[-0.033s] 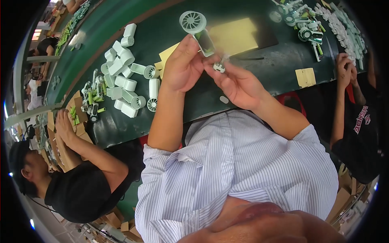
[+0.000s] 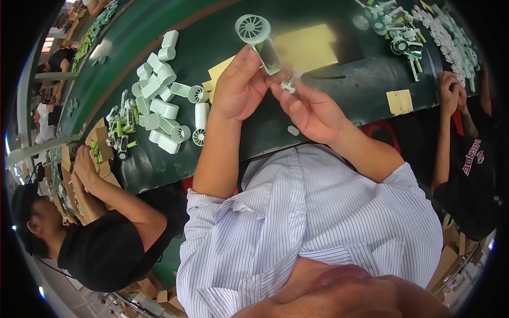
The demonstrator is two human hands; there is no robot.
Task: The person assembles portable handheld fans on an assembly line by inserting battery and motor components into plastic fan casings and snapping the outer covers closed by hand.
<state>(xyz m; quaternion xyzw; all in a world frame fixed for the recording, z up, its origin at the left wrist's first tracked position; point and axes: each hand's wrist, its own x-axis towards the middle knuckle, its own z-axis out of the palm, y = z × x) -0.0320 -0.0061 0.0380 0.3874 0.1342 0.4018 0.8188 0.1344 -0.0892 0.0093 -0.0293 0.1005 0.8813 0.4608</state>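
My left hand (image 2: 241, 87) is closed round the lower part of a pale green plastic fan housing (image 2: 253, 28). The housing has a round, spoked grille at its far end and a hollow rectangular body with something green inside. Close by, my right hand (image 2: 313, 108) pinches a small white plastic part (image 2: 287, 87) with notched edges, just below the housing's open end. Fingers partly cover where the two pieces come near each other, so I cannot tell whether they touch. A small pale oval piece (image 2: 292, 130) lies on the table beside my right hand.
Several loose pale green housings (image 2: 159, 87) lie to the left, beside a cluster of green and white parts (image 2: 123, 124). Yellow cards (image 2: 307, 47) lie beyond my hands. More assemblies (image 2: 400, 37) and white parts (image 2: 437, 40) are at the far right. People work on both sides.
The small white part in my right hand has tilted slightly, and the fingers round it have shifted a little. The fan housing stays in place in my left hand.
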